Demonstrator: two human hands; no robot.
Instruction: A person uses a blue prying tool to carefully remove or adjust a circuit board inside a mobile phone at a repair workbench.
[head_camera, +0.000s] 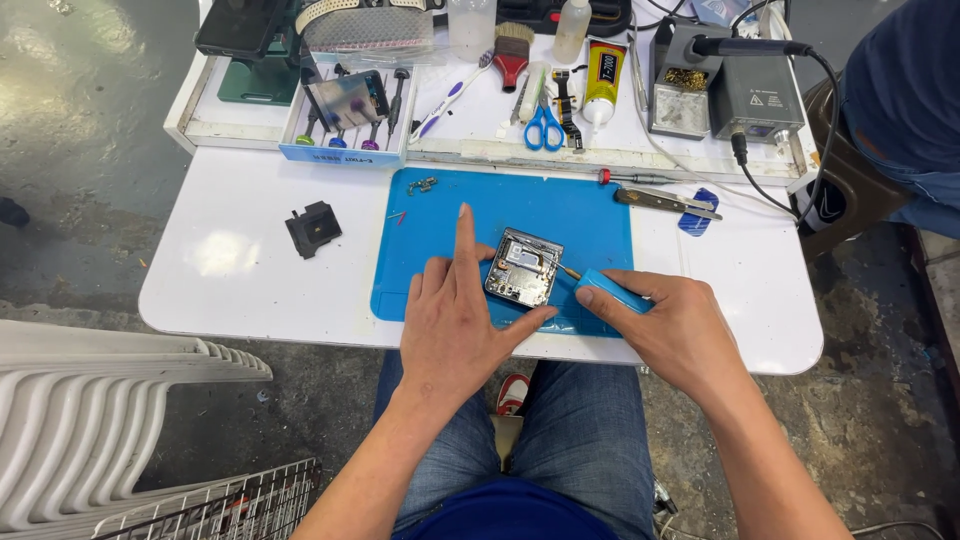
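Hands work at a small square opened electronic device with bare silver metal innards (523, 267), which lies near the front edge of a blue rubber work mat (440, 215) on a white table (230, 265). The left hand (452, 320) lies flat beside it, fingers spread, the forefinger pointing up the mat and the thumb pressed to the device's lower edge, while the right hand (672, 322) closes its fingers around a blue-handled screwdriver (608, 289) whose tip touches the device's right edge. Judging by the exposed interior and a loose black square part (313, 229) set aside to the left, the cover seems already off and work inside is under way; scissors with blue handles (544, 128) and a grey soldering station (755, 95) sit unused behind.
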